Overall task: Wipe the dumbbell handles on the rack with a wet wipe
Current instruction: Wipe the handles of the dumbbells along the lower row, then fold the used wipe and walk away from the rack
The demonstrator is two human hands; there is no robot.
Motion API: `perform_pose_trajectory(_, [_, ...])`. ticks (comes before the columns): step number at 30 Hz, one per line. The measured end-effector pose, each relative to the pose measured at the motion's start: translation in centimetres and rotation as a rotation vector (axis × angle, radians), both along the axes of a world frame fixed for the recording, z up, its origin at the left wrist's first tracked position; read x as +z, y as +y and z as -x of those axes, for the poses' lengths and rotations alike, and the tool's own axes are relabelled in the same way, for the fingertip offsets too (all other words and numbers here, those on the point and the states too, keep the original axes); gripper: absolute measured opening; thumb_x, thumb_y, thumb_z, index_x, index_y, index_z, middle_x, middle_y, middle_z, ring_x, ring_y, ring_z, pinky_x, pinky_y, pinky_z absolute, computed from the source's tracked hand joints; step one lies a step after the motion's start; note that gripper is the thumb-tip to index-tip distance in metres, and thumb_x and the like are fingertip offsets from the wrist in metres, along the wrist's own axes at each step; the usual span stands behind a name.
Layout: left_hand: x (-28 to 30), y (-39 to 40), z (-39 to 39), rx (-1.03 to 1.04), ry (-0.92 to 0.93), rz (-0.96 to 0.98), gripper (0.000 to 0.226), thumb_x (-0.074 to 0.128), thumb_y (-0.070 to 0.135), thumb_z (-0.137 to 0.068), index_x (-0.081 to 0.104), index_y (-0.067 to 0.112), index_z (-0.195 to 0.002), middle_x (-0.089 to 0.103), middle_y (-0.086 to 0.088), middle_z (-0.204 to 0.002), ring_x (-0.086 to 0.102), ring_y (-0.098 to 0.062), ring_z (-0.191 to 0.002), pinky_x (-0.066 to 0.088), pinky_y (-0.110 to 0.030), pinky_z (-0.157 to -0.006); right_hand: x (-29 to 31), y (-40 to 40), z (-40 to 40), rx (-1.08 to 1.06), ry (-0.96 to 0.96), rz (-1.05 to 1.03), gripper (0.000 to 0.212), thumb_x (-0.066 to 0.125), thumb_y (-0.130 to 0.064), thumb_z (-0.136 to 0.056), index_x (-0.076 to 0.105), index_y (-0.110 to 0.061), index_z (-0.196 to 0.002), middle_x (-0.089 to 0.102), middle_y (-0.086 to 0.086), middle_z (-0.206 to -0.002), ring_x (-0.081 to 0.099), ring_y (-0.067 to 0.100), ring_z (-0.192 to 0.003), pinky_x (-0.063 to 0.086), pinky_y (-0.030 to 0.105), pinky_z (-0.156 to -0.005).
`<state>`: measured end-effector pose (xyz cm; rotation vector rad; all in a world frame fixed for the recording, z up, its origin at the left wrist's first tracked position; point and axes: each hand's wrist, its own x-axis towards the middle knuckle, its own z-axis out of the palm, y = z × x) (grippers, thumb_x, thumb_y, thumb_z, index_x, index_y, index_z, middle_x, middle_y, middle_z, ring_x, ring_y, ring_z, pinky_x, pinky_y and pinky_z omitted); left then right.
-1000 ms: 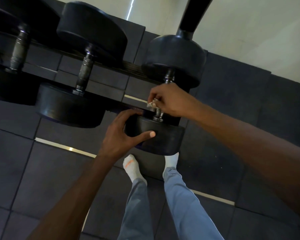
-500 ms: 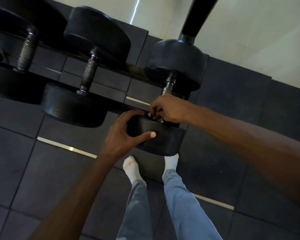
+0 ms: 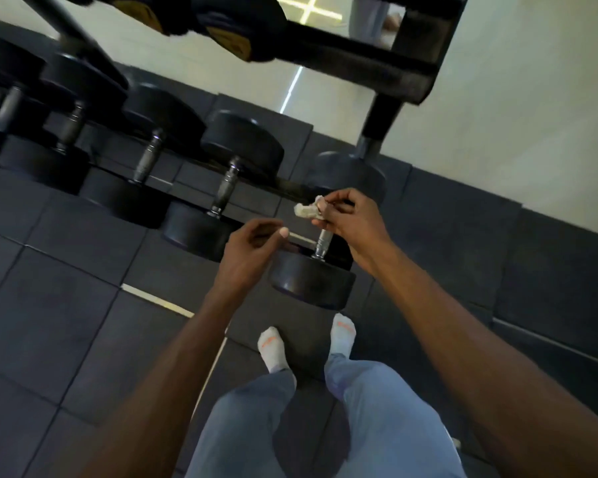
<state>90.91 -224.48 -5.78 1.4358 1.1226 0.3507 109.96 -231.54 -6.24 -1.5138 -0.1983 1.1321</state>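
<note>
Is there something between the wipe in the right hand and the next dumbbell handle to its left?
Nothing visible stands in the way. The right hand pinches the wipe above the nearest handle. The next handle lies open to its left. The left hand hovers lower, nearer the person, off that line.

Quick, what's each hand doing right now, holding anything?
Left hand: fingers loosely curled, holding nothing, clear of the dumbbell.
Right hand: pinching the crumpled wet wipe just above the dumbbell's handle.
</note>
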Motion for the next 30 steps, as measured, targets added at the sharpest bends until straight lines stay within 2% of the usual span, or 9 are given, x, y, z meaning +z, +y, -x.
perform_pose_trajectory(4, [6.2, -0.9, 1.0, 0.145, -0.108, 0.001, 0.025, 0.070, 0.023, -0.097, 0.070, 0.015, -0.121, 0.074, -0.002, -0.112, 0.072, -0.017, -0.100, 0.059, -0.029, -0.082, 5.6, 0.6, 2.3, 0.104, 0.006, -0.100, 0.014, 0.073, -0.005, -0.091, 0.068, -0.001, -0.102, 0.075, 0.017, -0.106, 0.073, 0.026, -0.103, 0.060, 0.036, -0.088])
perform_pose_trajectory(9, [13.0, -0.4, 4.6, 0.271, -0.178, -0.059, 0.030, 0.070, 0.029, -0.098, 0.068, 0.021, -0.127, 0.073, 0.003, -0.120, 0.068, -0.012, -0.114, 0.058, -0.036, -0.095, 13.2, 2.2, 4.8, 0.370, -0.074, -0.196, 0.029, 0.079, -0.008, -0.085, 0.070, -0.014, -0.113, 0.075, 0.009, -0.112, 0.071, 0.021, -0.109, 0.057, 0.034, -0.095])
perform_pose_trajectory(14, [18.7, 1.2, 9.3, 0.367, -0.185, -0.091, 0.027, 0.071, 0.029, -0.096, 0.071, 0.022, -0.123, 0.074, 0.009, -0.114, 0.070, -0.010, -0.108, 0.060, -0.034, -0.093, 18.9, 5.9, 8.5, 0.527, -0.116, -0.196, 0.031, 0.073, -0.011, -0.092, 0.066, -0.014, -0.122, 0.074, 0.004, -0.114, 0.072, 0.015, -0.104, 0.057, 0.025, -0.078])
perform_pose_trajectory(17, [20.9, 3.2, 12.3, 0.464, -0.222, -0.126, 0.026, 0.071, 0.027, -0.096, 0.072, 0.017, -0.120, 0.076, 0.001, -0.113, 0.071, -0.016, -0.107, 0.061, -0.037, -0.092, 21.0, 9.4, 11.6, 0.576, -0.206, -0.187, 0.032, 0.076, -0.024, -0.091, 0.068, -0.016, -0.121, 0.075, 0.003, -0.109, 0.073, 0.015, -0.100, 0.058, 0.029, -0.079])
perform_pose_trajectory(19, [22.1, 4.9, 14.7, 0.518, -0.252, -0.138, 0.027, 0.070, 0.025, -0.097, 0.072, 0.014, -0.121, 0.075, 0.000, -0.113, 0.072, -0.015, -0.106, 0.061, -0.033, -0.089, 22.4, 12.2, 14.6, 0.608, -0.229, -0.187, 0.027, 0.074, -0.028, -0.092, 0.071, -0.017, -0.116, 0.076, 0.003, -0.103, 0.072, 0.012, -0.095, 0.057, 0.027, -0.079])
perform_pose_trajectory(21, [22.9, 7.0, 17.6, 0.555, -0.271, -0.154, 0.026, 0.069, 0.026, -0.097, 0.072, 0.015, -0.121, 0.075, 0.002, -0.113, 0.072, -0.012, -0.106, 0.060, -0.031, -0.088, 23.3, 15.1, 18.0, 0.639, -0.269, -0.188, 0.023, 0.072, -0.030, -0.093, 0.073, -0.019, -0.113, 0.076, 0.001, -0.101, 0.072, 0.010, -0.094, 0.057, 0.023, -0.078])
perform_pose_trajectory(25, [24.0, 13.1, 24.4, 0.606, -0.270, -0.180, 0.029, 0.073, 0.034, -0.094, 0.073, 0.020, -0.119, 0.075, 0.007, -0.111, 0.071, -0.009, -0.106, 0.061, -0.036, -0.090, 24.2, 21.7, 26.0, 0.675, -0.308, -0.206, 0.019, 0.073, -0.033, -0.092, 0.074, -0.021, -0.107, 0.076, -0.003, -0.099, 0.071, 0.007, -0.097, 0.059, 0.027, -0.085])
perform_pose_trajectory(27, [24.5, 16.3, 27.9, 0.620, -0.274, -0.176, 0.031, 0.076, 0.033, -0.091, 0.073, 0.021, -0.119, 0.075, 0.008, -0.112, 0.071, -0.009, -0.108, 0.061, -0.037, -0.091, 24.9, 25.2, 30.1, 0.689, -0.321, -0.224, 0.018, 0.073, -0.033, -0.093, 0.074, -0.021, -0.106, 0.076, -0.003, -0.097, 0.072, 0.006, -0.093, 0.059, 0.023, -0.079])
perform_pose_trajectory(30, [25.5, 21.0, 32.9, 0.630, -0.280, -0.192, 0.027, 0.077, 0.026, -0.092, 0.074, 0.019, -0.117, 0.076, 0.006, -0.111, 0.072, -0.011, -0.106, 0.061, -0.037, -0.091, 25.8, 30.1, 35.8, 0.675, -0.299, -0.256, 0.021, 0.072, -0.038, -0.093, 0.075, -0.020, -0.102, 0.077, 0.002, -0.094, 0.073, 0.016, -0.092, 0.060, 0.028, -0.076])
